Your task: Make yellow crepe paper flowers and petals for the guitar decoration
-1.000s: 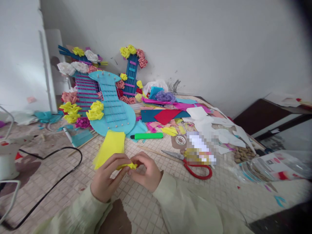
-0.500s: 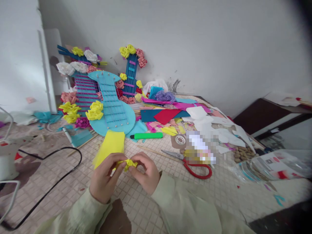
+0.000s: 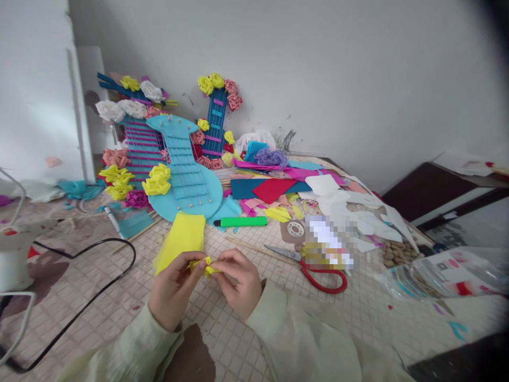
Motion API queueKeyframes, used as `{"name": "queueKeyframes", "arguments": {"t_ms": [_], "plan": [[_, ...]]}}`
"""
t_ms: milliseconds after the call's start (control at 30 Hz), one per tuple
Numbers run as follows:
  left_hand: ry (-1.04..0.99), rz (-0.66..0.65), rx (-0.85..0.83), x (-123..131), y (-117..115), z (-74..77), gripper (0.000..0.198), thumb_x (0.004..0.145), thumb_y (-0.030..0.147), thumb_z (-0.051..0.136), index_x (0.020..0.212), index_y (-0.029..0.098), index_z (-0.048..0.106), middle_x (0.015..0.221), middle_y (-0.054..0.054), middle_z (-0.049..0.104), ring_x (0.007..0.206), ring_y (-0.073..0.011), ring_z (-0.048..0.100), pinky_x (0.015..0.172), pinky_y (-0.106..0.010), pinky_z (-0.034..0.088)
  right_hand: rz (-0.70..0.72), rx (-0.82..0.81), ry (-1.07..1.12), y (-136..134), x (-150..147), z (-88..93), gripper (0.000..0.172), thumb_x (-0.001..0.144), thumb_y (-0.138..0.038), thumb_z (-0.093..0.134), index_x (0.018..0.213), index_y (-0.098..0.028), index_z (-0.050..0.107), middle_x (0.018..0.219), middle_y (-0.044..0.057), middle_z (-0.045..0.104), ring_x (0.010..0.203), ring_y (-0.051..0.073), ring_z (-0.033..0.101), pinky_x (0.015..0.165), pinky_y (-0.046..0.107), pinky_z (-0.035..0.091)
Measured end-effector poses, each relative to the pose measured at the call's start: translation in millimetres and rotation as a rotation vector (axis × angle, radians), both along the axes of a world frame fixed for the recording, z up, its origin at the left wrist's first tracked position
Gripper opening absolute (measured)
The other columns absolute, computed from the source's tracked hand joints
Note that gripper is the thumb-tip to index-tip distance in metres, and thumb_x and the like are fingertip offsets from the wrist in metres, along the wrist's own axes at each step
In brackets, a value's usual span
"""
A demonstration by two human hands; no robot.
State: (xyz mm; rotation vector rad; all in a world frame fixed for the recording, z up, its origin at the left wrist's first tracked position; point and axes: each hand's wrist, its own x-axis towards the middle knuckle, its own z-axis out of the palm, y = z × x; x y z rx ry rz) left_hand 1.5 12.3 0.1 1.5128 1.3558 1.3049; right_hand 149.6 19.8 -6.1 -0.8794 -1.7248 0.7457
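Observation:
A small crumpled piece of yellow crepe paper (image 3: 208,265) is pinched between my two hands above the tiled tabletop. My left hand (image 3: 175,289) grips its left side with thumb and fingertips. On the other side, my right hand (image 3: 237,281) pinches the paper's right edge. Just beyond the left hand lies a flat yellow sheet (image 3: 181,236), its lower part hidden by that hand. Farther back, a light-blue guitar-shaped craft (image 3: 185,185) with strings leans upright, a yellow paper flower (image 3: 157,179) at its left edge.
Red-handled scissors (image 3: 324,278) and a green marker (image 3: 242,222) lie beyond my hands. A black cord (image 3: 115,289) loops at left from a white glue-gun-like tool (image 3: 18,260). Colored paper scraps (image 3: 274,188) cover the back; a clear plastic bottle (image 3: 449,273) lies right.
The yellow paper between my fingertips has turned and now shows a rolled, folded edge. My right fingers have shifted slightly on it. The view has moved a little.

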Motion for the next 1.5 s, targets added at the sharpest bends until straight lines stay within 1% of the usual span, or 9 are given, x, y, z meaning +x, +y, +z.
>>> {"name": "queueKeyframes", "arguments": {"t_ms": [200,367,467,633,733,967,1233,1333,1500], "plan": [[0.250,-0.117,0.170,-5,1,3.8,0.013,0.080,0.021,0.051,0.089,0.019,0.060,0.082,-0.003,0.066,0.073,-0.0145,0.062,0.064,-0.023,0.050,-0.021,-0.153,0.074,0,1,6.5,0.005,0.069,-0.021,0.064,0.073,-0.021,0.067,0.072,0.003,0.063,0.064,0.015,0.057,0.061,0.028,0.048],[0.207,-0.269,0.190,-8,1,7.0,0.020,0.079,0.017,0.051,0.096,0.020,0.059,0.091,-0.004,0.067,0.085,-0.0169,0.063,0.074,-0.026,0.051,0.011,-0.535,0.203,3,2,7.3,0.008,0.062,-0.024,0.068,0.065,-0.018,0.065,0.062,0.001,0.060,0.057,0.012,0.052,0.056,0.026,0.044],[0.161,-0.276,0.088,-8,1,6.2,0.023,0.074,0.019,0.058,0.097,0.020,0.060,0.093,-0.006,0.067,0.088,-0.0190,0.062,0.079,-0.030,0.050,0.035,-0.725,0.308,9,3,5.6,0.015,0.055,-0.025,0.072,0.062,-0.017,0.062,0.056,-0.002,0.055,0.051,0.009,0.047,0.051,0.023,0.039],[-0.199,-0.147,-0.166,-5,4,2.2,0.033,0.069,0.028,0.065,0.099,0.018,0.058,0.103,-0.007,0.063,0.093,-0.0195,0.061,0.077,-0.030,0.051,0.182,-0.785,0.502,17,7,3.8,0.022,0.061,-0.035,0.067,0.074,-0.017,0.065,0.065,-0.001,0.060,0.058,0.010,0.052,0.056,0.024,0.042],[-0.316,-0.090,-0.249,-4,7,1.1,0.041,0.064,0.030,0.070,0.101,0.019,0.057,0.101,-0.005,0.062,0.093,-0.0184,0.060,0.074,-0.026,0.051,0.212,-0.840,0.516,19,7,2.2,0.024,0.056,-0.032,0.072,0.074,-0.017,0.065,0.070,-0.001,0.062,0.061,0.011,0.055,0.060,0.025,0.044],[-0.278,-0.125,-0.379,-2,8,1.7,0.037,0.059,0.038,0.072,0.086,0.016,0.061,0.078,-0.001,0.064,0.069,-0.0131,0.059,0.062,-0.023,0.050,0.183,-0.684,0.354,14,7,-0.4,0.020,0.062,-0.030,0.071,0.077,-0.018,0.066,0.076,0.001,0.062,0.063,0.012,0.055,0.059,0.026,0.045],[-0.231,-0.166,-0.287,-4,7,-2.2,0.031,0.063,0.034,0.070,0.089,0.019,0.063,0.085,-0.003,0.065,0.076,-0.0161,0.059,0.064,-0.025,0.049,0.156,-0.468,0.182,12,9,4.3,0.020,0.060,-0.027,0.073,0.076,-0.018,0.065,0.076,0.001,0.057,0.065,0.012,0.051,0.062,0.027,0.045],[-0.172,-0.171,-0.194,-4,5,-3.6,0.024,0.068,0.030,0.066,0.090,0.020,0.064,0.089,-0.003,0.066,0.080,-0.0158,0.059,0.068,-0.024,0.049,0.169,-0.455,0.208,12,9,5.3,0.017,0.062,-0.025,0.071,0.075,-0.018,0.064,0.077,0.001,0.056,0.067,0.012,0.052,0.063,0.026,0.046],[-0.188,-0.122,-0.165,0,3,-0.6,0.015,0.068,0.028,0.066,0.080,0.019,0.063,0.078,0.000,0.065,0.068,-0.0115,0.058,0.057,-0.018,0.047,0.189,-0.464,0.306,9,5,5.5,0.011,0.067,-0.024,0.066,0.076,-0.018,0.062,0.077,0.001,0.055,0.068,0.012,0.055,0.063,0.027,0.048]]}}
